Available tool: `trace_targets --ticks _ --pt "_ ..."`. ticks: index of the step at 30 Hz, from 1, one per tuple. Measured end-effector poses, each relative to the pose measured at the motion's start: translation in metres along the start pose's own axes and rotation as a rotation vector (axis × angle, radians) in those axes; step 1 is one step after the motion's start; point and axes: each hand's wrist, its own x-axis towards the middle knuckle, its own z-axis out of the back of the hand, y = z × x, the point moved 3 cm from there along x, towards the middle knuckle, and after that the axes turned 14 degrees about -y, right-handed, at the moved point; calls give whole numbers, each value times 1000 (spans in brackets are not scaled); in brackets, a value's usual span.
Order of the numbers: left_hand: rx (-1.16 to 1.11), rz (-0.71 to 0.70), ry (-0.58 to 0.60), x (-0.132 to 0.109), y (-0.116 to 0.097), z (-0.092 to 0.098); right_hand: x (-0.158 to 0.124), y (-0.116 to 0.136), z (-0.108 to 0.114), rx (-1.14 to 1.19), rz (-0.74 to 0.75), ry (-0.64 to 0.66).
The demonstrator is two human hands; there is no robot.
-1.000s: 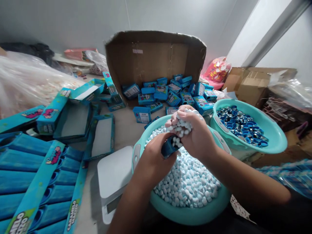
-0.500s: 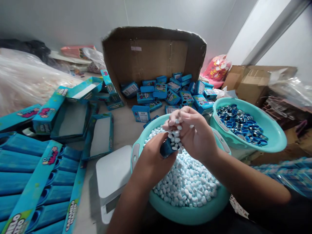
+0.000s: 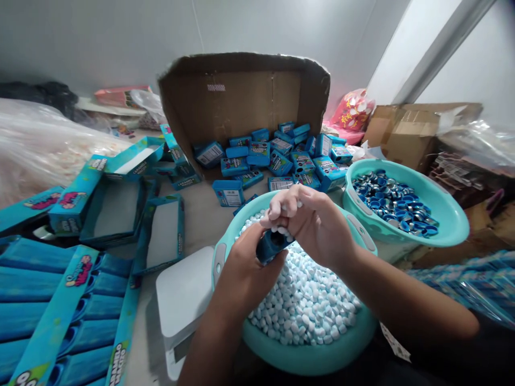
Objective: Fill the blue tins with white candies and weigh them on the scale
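Over a turquoise basin [image 3: 309, 362] heaped with small white and pale-blue candies [image 3: 298, 316], both my hands work close together. My left hand [image 3: 245, 268] is closed around a small dark-blue container [image 3: 269, 246], tilted with its open mouth toward my right hand. My right hand [image 3: 317, 222] is cupped at that mouth, fingers curled, with several candies between fingers and container. How many candies sit inside the container is hidden.
A cardboard box [image 3: 241, 99] on its side holds small blue boxes [image 3: 281, 161]. Right of it stands a turquoise basin [image 3: 454, 225] of blue-and-silver caps [image 3: 390, 203]. Left are a white scale [image 3: 183, 292], blue display trays [image 3: 163, 230] and a tray of blue tubes [image 3: 32, 273].
Candies that were bunched at the container's mouth are mostly gone from there, and its dark opening shows. My right hand has tipped slightly over it. The view has shifted a little.
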Motion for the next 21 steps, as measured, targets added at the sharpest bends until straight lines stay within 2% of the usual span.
trace_targets --ticks 5,9,12,15,18,21 --pt "1 -19 18 0 1 1 3 5 3 -16 -6 -2" --pt "-47 -31 30 -2 3 2 10 7 15 -3 58 -113" --pt "-19 -59 48 -1 2 1 15 2 18 42 -2 -164" --pt "53 -94 45 0 0 0 17 -3 11 99 -90 -118" --pt "103 -103 47 1 -2 -1 17 -5 -1 129 -150 -11" --pt "127 -92 58 1 -2 -1 16 -1 -8 84 -151 84"
